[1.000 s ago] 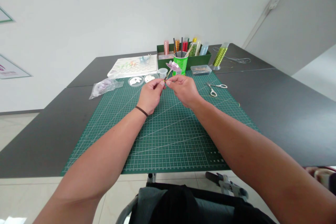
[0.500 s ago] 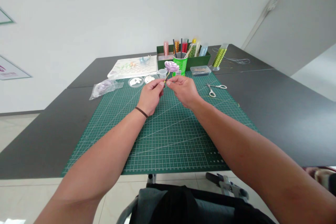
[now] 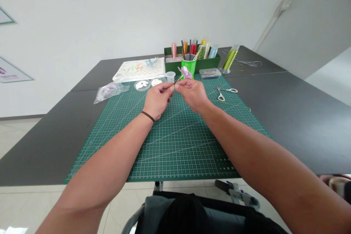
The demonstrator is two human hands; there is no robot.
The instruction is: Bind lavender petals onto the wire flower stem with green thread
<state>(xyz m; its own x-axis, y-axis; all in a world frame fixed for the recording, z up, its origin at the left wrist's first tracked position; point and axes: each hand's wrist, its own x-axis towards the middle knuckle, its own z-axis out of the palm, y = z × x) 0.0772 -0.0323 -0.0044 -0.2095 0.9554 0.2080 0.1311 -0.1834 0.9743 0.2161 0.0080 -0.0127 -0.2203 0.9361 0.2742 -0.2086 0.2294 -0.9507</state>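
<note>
A small lilac fabric flower (image 3: 185, 72) on a thin green stem (image 3: 178, 80) tilts up and to the right above the cutting mat. My left hand (image 3: 158, 99) and my right hand (image 3: 193, 95) meet near the stem's lower end (image 3: 173, 85). Fingertips of both hands pinch it there, and they hide its very end. The flower head stands in front of a green cup (image 3: 189, 66) but does not appear to touch it. A dark band circles my left wrist.
A green gridded cutting mat (image 3: 178, 150) lies on a dark table (image 3: 298, 124). Scissors (image 3: 223, 92) lie to the right. Ahead stand a green box (image 3: 192, 59) of spools, a wire spool (image 3: 229, 58), small containers, a patterned sheet (image 3: 138, 70) and a plastic bag (image 3: 110, 93).
The flower has swung to the right and tilts further over, with its head now turned more sideways. Both hands stay close together at the stem.
</note>
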